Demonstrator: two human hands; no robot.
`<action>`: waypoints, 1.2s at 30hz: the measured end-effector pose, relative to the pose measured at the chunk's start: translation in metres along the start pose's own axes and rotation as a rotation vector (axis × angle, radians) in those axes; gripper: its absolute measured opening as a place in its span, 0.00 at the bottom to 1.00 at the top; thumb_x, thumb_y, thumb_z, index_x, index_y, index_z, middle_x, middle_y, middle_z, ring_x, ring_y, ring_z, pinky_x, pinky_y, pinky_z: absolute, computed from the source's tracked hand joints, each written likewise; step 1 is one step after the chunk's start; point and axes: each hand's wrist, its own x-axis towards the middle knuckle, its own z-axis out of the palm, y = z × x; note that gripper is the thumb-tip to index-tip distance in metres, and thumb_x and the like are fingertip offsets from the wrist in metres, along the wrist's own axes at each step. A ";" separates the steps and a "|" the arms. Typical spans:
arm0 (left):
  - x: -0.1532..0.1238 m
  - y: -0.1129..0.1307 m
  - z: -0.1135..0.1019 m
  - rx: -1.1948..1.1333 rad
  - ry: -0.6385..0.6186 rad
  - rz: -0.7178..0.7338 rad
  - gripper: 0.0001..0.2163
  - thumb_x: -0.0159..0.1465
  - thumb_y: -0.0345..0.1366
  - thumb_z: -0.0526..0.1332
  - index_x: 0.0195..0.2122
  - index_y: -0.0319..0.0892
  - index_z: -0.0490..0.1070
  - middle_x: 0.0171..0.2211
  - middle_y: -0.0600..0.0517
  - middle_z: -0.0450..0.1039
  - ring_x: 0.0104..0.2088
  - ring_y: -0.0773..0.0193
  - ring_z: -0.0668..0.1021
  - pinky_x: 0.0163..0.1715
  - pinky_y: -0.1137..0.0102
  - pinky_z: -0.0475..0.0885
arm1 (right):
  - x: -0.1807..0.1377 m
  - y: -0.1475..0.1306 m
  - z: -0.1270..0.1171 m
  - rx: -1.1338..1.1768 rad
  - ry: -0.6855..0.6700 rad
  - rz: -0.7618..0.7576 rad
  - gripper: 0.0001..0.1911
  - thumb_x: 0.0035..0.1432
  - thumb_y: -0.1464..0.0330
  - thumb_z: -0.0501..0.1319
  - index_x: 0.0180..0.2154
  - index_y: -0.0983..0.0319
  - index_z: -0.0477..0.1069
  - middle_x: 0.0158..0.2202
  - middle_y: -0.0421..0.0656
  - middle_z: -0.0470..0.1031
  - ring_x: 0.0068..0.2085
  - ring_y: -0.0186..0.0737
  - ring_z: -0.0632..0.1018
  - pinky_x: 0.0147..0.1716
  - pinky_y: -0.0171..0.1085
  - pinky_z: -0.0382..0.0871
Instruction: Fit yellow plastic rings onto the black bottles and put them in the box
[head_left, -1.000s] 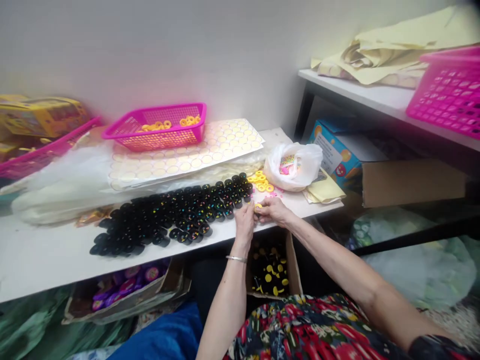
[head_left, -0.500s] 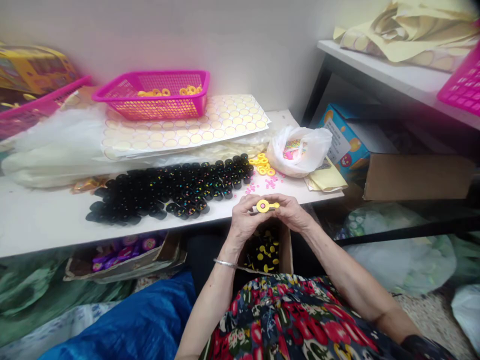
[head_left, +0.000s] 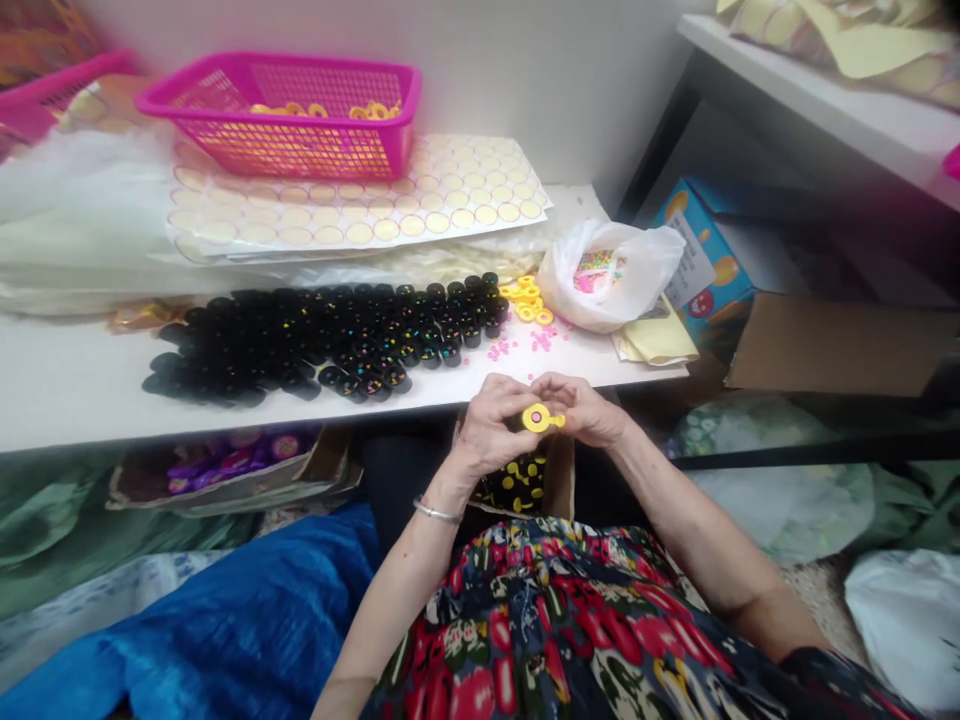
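Between my two hands, just off the table's front edge, is a small yellow round piece [head_left: 536, 418] with a short tab and a pink centre. My left hand [head_left: 491, 425] grips it from the left, fingers closed; something dark shows under the piece there. My right hand [head_left: 589, 412] pinches near the tab on the right side. Below my hands, a cardboard box [head_left: 561, 480] holds black and yellow pieces. Nearest on the table lie scattered pink bits [head_left: 544, 338] and a small pile of yellow ring pieces [head_left: 529, 300].
Rows of black cylinders [head_left: 322, 335] with coloured specks stand on the white table [head_left: 67, 390]. Behind them are sticker sheets [head_left: 480, 190] under a pink basket [head_left: 300, 150]. A white plastic bag [head_left: 600, 290] of small beads stands right, near a blue carton [head_left: 697, 250].
The camera view has tilted down, so the table's contents sit higher in view. My hands still hold the yellow piece, and my right fingers have shifted around its tab.
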 end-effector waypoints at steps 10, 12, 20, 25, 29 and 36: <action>-0.005 0.003 0.008 0.240 -0.100 0.108 0.04 0.51 0.33 0.60 0.27 0.42 0.73 0.27 0.50 0.70 0.34 0.61 0.66 0.38 0.64 0.65 | -0.003 -0.004 0.009 -0.316 0.133 0.015 0.26 0.28 0.75 0.72 0.33 0.62 0.66 0.30 0.36 0.70 0.31 0.30 0.72 0.30 0.30 0.66; -0.005 0.001 0.008 0.251 -0.120 0.098 0.03 0.51 0.33 0.60 0.25 0.42 0.73 0.27 0.50 0.70 0.35 0.61 0.67 0.38 0.63 0.64 | -0.003 0.002 0.009 -0.330 0.166 -0.013 0.25 0.30 0.74 0.72 0.33 0.62 0.66 0.31 0.36 0.69 0.31 0.30 0.71 0.31 0.31 0.66; -0.014 -0.009 0.007 0.242 -0.113 0.084 0.02 0.50 0.31 0.60 0.24 0.41 0.72 0.26 0.50 0.70 0.34 0.61 0.65 0.37 0.65 0.64 | -0.002 0.021 0.006 -0.241 0.160 0.026 0.28 0.32 0.73 0.71 0.40 0.61 0.68 0.36 0.40 0.72 0.37 0.34 0.73 0.36 0.32 0.67; -0.019 -0.013 0.007 0.263 -0.128 0.050 0.02 0.50 0.31 0.60 0.23 0.41 0.72 0.27 0.50 0.69 0.34 0.61 0.64 0.36 0.65 0.63 | 0.003 0.019 0.007 -0.203 0.053 0.142 0.24 0.34 0.73 0.70 0.39 0.65 0.72 0.36 0.42 0.74 0.37 0.34 0.73 0.37 0.32 0.65; -0.022 -0.015 0.008 0.293 -0.129 0.070 0.04 0.50 0.29 0.58 0.20 0.41 0.68 0.24 0.51 0.67 0.33 0.62 0.65 0.36 0.65 0.62 | 0.009 0.023 0.010 -0.232 0.034 0.180 0.21 0.35 0.72 0.69 0.37 0.67 0.73 0.32 0.41 0.73 0.34 0.34 0.72 0.35 0.33 0.65; -0.043 -0.033 0.004 0.327 -0.082 0.010 0.03 0.49 0.28 0.58 0.21 0.41 0.67 0.24 0.52 0.67 0.32 0.63 0.65 0.35 0.65 0.61 | 0.025 0.029 0.014 -0.484 -0.025 0.293 0.14 0.40 0.70 0.66 0.33 0.68 0.73 0.24 0.35 0.68 0.25 0.27 0.65 0.25 0.28 0.55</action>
